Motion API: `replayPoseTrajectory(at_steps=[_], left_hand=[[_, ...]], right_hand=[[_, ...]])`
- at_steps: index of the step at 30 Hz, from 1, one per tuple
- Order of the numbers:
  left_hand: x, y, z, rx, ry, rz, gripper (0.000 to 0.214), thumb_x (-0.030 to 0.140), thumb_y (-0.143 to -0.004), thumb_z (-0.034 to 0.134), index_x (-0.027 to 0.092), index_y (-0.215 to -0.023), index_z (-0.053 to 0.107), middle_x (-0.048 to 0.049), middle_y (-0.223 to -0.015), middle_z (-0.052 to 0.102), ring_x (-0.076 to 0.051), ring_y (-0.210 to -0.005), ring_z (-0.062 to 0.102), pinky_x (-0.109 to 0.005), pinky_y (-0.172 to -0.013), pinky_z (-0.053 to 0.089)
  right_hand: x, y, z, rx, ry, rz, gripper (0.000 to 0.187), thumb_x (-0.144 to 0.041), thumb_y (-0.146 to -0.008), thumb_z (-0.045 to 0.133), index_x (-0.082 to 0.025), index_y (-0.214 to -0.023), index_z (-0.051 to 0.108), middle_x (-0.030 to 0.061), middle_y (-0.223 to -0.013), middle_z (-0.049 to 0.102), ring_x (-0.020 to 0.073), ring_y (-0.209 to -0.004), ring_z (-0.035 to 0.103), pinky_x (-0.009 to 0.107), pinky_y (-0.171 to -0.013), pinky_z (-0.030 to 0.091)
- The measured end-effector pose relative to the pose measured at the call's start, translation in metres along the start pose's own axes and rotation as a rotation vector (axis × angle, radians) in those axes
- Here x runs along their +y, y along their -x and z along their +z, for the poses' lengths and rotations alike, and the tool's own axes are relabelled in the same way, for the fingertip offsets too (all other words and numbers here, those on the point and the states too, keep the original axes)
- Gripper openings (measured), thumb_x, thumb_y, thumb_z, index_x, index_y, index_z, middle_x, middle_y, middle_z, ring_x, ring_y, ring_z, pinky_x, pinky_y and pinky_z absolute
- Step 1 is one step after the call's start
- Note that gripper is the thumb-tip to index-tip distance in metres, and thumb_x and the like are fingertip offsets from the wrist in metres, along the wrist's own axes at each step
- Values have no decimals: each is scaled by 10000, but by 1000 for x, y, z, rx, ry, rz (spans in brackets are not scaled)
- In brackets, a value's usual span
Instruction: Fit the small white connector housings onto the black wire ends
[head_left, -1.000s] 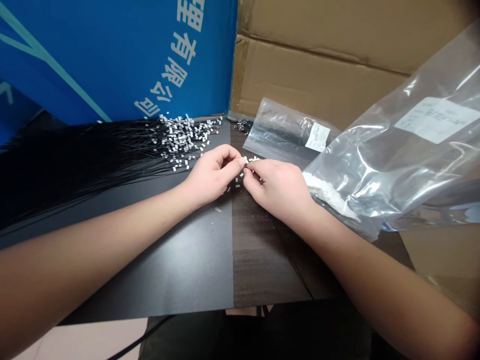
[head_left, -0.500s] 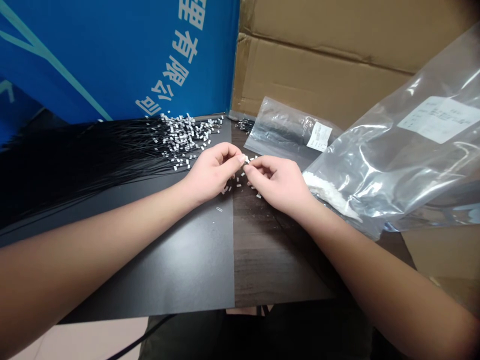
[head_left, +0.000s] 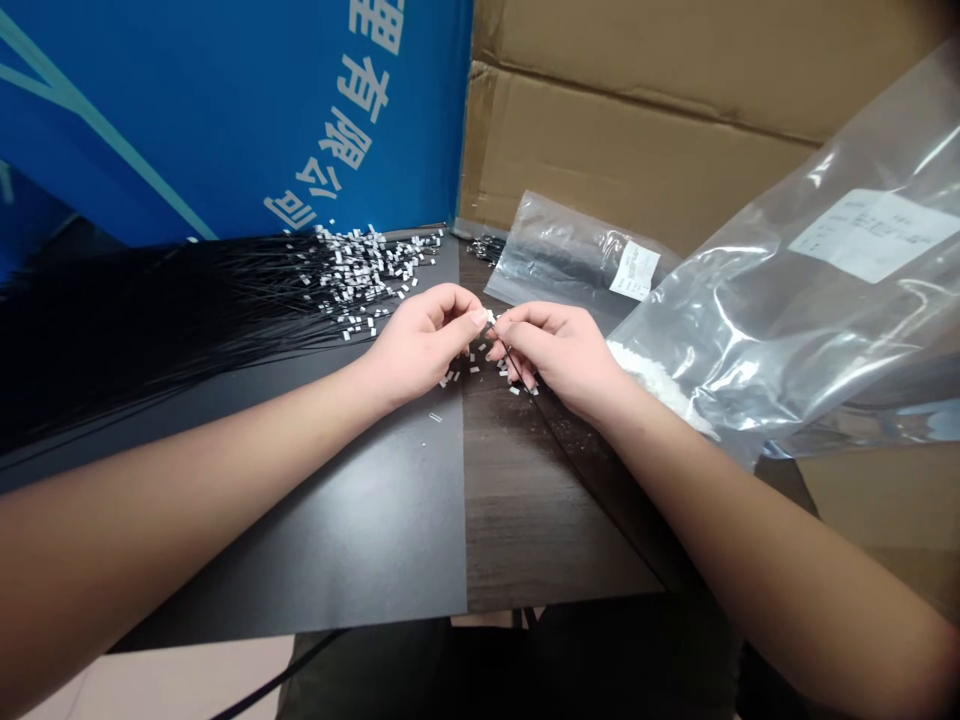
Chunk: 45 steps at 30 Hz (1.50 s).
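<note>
Between thumb and forefinger, my left hand (head_left: 433, 340) pinches a small white connector housing (head_left: 491, 317). My right hand (head_left: 559, 350) is closed on a thin black wire (head_left: 555, 435), with its tip up against the housing. From my right fingers the wire trails down across the dark wood surface toward the table's front edge. Whether the wire tip sits inside the housing is too small to tell. Loose white housings (head_left: 474, 369) lie scattered on the table beneath both hands.
Left of my hands lies a big bundle of black wires (head_left: 150, 330) with white ends (head_left: 360, 265). A clear bag (head_left: 555, 255) and a larger bag of white pieces (head_left: 750, 330) lie to the right. A cardboard box (head_left: 637, 140) and a blue panel (head_left: 225, 100) stand behind.
My right hand has turned slightly and its lower fingers have spread downward. The black wire now shows clearly below it. My left hand keeps its pinch almost in place.
</note>
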<state>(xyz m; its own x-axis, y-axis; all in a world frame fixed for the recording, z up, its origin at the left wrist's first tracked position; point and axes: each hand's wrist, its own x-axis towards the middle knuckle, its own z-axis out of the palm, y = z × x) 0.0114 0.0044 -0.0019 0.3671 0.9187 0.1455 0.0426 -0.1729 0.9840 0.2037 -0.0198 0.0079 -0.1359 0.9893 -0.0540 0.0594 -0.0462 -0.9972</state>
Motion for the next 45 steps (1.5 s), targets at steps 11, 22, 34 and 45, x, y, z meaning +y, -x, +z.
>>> replayPoseTrajectory(at_steps=[11, 22, 34, 45], left_hand=[[-1, -1, -2, -27, -51, 44, 243, 395, -935, 768, 188, -894, 647, -1, -734, 643, -125, -633, 571, -232, -569, 442], [-1, 0, -2, -64, -83, 80, 259, 422, -961, 736, 196, -898, 626, 13, -739, 620, -131, -647, 547, -261, -608, 463], [-2, 0, -2, -85, -110, 96, 249, 411, -964, 731, 193, -892, 635, 9, -737, 627, -134, -671, 545, -266, -621, 454], [-1, 1, -2, -83, -97, 64, 284, 459, -958, 741, 207, -898, 624, 20, -710, 606, -130, -612, 517, -262, -579, 444]], right_hand=[[-1, 0, -5, -12, 125, -78, 57, -193, -827, 713, -172, -794, 754, 13, -723, 755, 90, -520, 578, 226, -476, 446], [-6, -1, -10, -46, 53, 58, 39, -203, -780, 710, -187, -751, 731, -4, -683, 677, 85, -496, 510, 231, -420, 376], [-13, 3, -15, -105, 295, -79, 99, -235, -823, 701, -176, -771, 760, 0, -695, 700, 110, -589, 537, 277, -563, 401], [-9, 1, -13, -82, 132, -4, 33, -208, -812, 733, -189, -787, 725, -8, -705, 682, 91, -529, 528, 254, -482, 402]])
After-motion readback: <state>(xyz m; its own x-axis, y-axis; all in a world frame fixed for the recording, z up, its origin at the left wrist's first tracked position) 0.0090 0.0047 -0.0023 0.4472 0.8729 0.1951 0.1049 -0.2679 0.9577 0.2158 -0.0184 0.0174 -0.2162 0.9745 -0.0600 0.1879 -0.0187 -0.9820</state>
